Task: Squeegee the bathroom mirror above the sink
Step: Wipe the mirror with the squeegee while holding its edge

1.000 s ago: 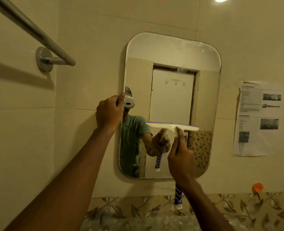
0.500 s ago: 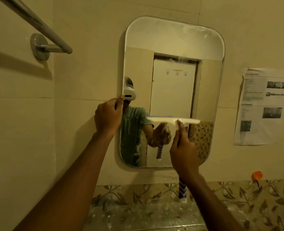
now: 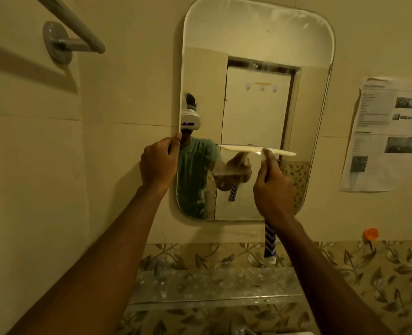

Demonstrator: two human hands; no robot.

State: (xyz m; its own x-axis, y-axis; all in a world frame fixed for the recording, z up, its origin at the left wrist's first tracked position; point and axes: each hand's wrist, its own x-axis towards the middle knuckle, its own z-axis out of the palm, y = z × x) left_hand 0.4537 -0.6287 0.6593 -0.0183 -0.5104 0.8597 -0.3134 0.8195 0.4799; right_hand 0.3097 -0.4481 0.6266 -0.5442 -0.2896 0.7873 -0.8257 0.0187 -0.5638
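A rounded rectangular mirror (image 3: 255, 44) hangs on the beige tiled wall. My left hand (image 3: 157, 163) grips the mirror's left edge at mid height, thumb on the glass. My right hand (image 3: 272, 189) holds a squeegee by its neck; its white blade (image 3: 238, 148) lies level across the lower middle of the glass, and the blue-and-white striped handle (image 3: 270, 243) sticks out below my wrist. Whether the blade touches the glass I cannot tell. The mirror reflects my arm, the squeegee and a pale door.
A metal towel bar (image 3: 79, 27) juts from the wall at upper left. A printed paper sheet (image 3: 388, 134) is stuck to the wall right of the mirror. An orange hook (image 3: 370, 234) sits lower right. A glass shelf (image 3: 214, 284) runs below, over leaf-patterned tiles.
The view has tilted downward, so the mirror sits higher in frame and the shelf shows. The squeegee blade is slightly lower on the glass. My left hand stays on the mirror's edge.
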